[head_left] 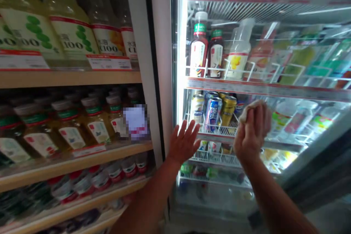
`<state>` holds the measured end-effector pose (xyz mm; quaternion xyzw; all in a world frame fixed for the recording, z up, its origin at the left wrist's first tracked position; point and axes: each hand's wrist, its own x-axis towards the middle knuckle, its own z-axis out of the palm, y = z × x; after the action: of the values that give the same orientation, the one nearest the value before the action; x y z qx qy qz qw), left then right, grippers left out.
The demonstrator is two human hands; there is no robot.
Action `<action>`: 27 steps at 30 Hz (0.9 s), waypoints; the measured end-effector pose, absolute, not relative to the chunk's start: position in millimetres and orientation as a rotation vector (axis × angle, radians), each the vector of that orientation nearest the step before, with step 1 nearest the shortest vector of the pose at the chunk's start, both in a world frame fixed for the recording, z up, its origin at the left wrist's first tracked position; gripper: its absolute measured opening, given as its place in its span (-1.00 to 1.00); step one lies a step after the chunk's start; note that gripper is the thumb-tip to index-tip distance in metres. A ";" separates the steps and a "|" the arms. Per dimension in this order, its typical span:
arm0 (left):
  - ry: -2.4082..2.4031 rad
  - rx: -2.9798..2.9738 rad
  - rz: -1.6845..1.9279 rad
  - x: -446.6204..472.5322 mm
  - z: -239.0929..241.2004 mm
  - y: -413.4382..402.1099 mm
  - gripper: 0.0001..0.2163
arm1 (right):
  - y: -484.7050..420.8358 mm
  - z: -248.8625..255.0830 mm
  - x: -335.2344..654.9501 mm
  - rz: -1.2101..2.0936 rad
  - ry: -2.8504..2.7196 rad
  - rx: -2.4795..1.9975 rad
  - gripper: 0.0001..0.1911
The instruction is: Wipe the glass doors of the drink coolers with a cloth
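Observation:
My left hand point(184, 140) is raised with its fingers spread at the left edge of a lit drinks fridge; nothing is in it, and whether it touches a surface I cannot tell. Higher and to the right, my right hand point(251, 135) grips a pale, crumpled cloth point(251, 106), held up in front of the fridge's middle shelves. Faint streaks and reflections suggest glass there. Behind the hands, several cans, among them a blue can point(213, 113) and a gold can point(228, 111), stand on a wire rack.
Bottles of red drink point(199, 49) stand on the upper fridge shelf point(246, 87). On the left, wooden shelves point(68, 78) carry rows of bottles point(72, 38). A grey upright frame point(161, 44) separates these from the fridge. A dark slanted edge point(315, 161) lies at lower right.

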<state>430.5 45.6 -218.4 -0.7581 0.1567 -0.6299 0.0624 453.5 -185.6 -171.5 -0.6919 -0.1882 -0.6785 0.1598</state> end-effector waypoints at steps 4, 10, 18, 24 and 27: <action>0.515 -2.321 -1.912 431.7 -216.5 46.2 -0.38 | -182.5 -235.1 442.0 -1.855 -0.679 -2.177 -0.32; 0.630 -2.401 -1.955 440.5 -218.1 54.3 -0.28 | -221.9 -183.6 458.1 -1.837 -0.356 -2.109 -0.33; 0.691 -2.420 -1.994 431.2 -223.8 30.5 -0.27 | -252.6 -262.1 453.0 -1.733 -0.379 -2.148 -0.29; 0.972 -2.381 -1.982 436.2 -218.4 -39.5 -0.32 | -316.6 -196.8 474.5 -1.832 -0.221 -1.998 -0.33; 0.942 -2.398 -2.008 446.3 -216.3 -66.4 -0.29 | -352.5 -175.2 482.8 -1.859 -0.141 -1.921 -0.37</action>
<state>446.3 -66.4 -216.3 -0.7326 0.2878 -0.6135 -0.0627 482.8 -352.5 -175.2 -0.6982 -0.0513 -0.6759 0.2303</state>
